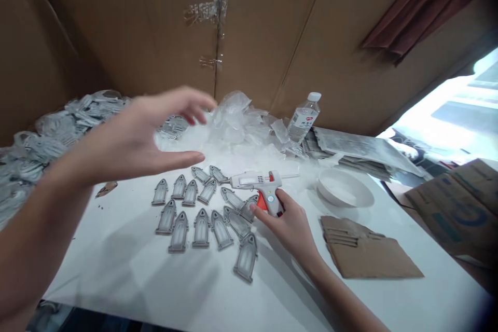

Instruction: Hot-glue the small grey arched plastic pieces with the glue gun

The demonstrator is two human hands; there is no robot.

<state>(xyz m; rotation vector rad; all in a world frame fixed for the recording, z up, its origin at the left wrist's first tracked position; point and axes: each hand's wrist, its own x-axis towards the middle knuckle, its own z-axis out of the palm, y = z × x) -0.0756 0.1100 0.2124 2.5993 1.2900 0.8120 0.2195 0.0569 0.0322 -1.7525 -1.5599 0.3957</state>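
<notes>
— Fingers of the right hand [290,223] are wrapped round the grip of the glue gun [259,187], down by its orange trigger. The gun stands on the white table [155,290] just past the fingertips, its long axis running left to right, with the thin nozzle end pointing right toward the white bowl [344,188].

— And the other hand?

— The left hand [136,137] hovers above the table, fingers spread and holding nothing. It hangs over the near edge of the heap of clear plastic bags [241,124], well to the left of the gun. So the right hand is the one on the gun; the left is nearer the bags and the far row of pieces.

— Which pieces?

— Grey arch-shaped cutouts [202,218], like little pointed windows, laid flat in loose rows between the two hands. The nearest ones lie just left of the right hand, some touching each other, their points mostly aimed away from the person.

— What else is around?

— A water bottle [305,118] leans at the back behind the bags. Folded cardboard pieces [369,251] lie to the right of the right forearm. Packed bags of more grey pieces [46,135] are heaped along the left, and tall cardboard sheets [155,26] wall in the back of the table.
</notes>
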